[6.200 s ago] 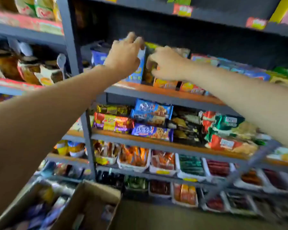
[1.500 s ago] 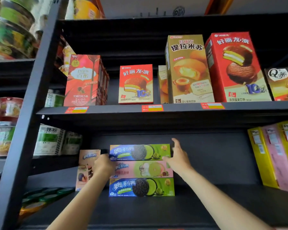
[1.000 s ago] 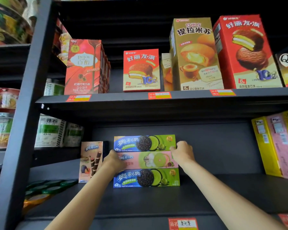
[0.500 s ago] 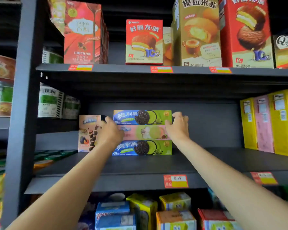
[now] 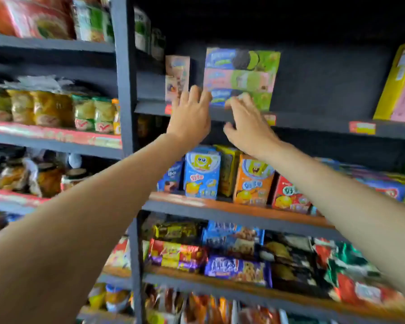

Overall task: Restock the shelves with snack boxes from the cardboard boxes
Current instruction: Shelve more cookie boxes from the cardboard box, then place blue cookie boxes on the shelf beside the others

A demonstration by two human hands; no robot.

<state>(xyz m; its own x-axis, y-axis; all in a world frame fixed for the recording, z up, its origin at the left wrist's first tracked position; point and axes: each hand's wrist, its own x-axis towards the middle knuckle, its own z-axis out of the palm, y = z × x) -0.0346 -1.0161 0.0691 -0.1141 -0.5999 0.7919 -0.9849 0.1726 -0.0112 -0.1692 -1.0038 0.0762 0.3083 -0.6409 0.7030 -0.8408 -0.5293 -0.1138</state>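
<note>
Both hands, left hand (image 5: 192, 118) and right hand (image 5: 246, 127), spread and hold nothing; stacked green-and-blue cardboard cookie boxes (image 5: 241, 78), long axes horizontal, lie at twelve o'clock, right nearer.

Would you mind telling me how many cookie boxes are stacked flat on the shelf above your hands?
3, stacked one on another: the top box, the middle box and the bottom box, partly behind the fingers. More may sit behind.

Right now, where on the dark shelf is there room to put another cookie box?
The widest bare stretch of the dark shelf runs from the stack of three cookie boxes to the yellow and pink boxes at right. A narrow gap separates the stack from the small pink box. The cartoon boxes one shelf lower stand crowded together.
</note>
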